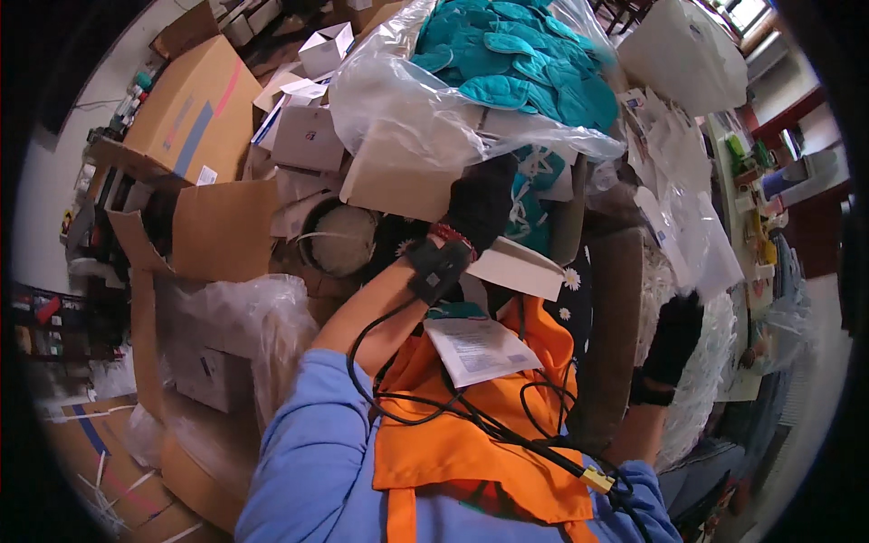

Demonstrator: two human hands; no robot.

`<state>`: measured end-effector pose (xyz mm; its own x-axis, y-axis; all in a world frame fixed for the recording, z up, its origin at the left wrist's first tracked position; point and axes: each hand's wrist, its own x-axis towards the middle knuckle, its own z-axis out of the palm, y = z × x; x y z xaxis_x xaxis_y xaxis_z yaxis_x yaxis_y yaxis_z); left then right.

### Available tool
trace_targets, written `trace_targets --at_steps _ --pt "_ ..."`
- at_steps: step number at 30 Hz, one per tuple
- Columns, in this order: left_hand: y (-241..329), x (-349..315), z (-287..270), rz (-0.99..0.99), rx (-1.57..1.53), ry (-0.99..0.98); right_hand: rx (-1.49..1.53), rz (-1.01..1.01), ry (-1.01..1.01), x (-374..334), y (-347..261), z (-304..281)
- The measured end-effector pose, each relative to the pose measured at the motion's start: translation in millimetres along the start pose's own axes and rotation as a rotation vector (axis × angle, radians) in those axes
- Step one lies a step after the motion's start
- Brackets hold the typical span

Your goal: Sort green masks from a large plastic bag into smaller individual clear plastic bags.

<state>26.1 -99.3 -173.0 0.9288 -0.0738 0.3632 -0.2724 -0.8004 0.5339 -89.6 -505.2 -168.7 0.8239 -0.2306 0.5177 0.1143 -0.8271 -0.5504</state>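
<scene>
Lying in a box [516, 271], teal fabric [528, 214] with white markings, left hand [484, 201] beside it, right hand [675, 339] near plastic [703, 389], grips unclear

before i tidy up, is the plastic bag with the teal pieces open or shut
Open: the clear plastic bag is spread wide, its loose edges around the teal pieces, which show uncovered.

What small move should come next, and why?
Perhaps bring the right hand over to steady the box: it is open with teal pieces inside, and only the left hand is at it, while the right is off beside the plastic wrap.
</scene>
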Motion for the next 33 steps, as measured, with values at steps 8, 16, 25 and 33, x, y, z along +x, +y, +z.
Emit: trace_targets --at_steps 8,16,25,33 --pt "3 78 24 0.227 -0.053 0.061 0.548 0.362 -0.384 18 -38 29" --pt "7 94 29 0.407 -0.139 -0.126 0.462 -0.151 -0.526 58 -113 61" --pt "33 85 -9 0.338 -0.479 -0.072 0.199 -0.335 -0.527 84 -149 106" --pt "-47 61 48 0.124 -0.343 -0.023 0.082 -0.397 -0.284 80 -162 89"
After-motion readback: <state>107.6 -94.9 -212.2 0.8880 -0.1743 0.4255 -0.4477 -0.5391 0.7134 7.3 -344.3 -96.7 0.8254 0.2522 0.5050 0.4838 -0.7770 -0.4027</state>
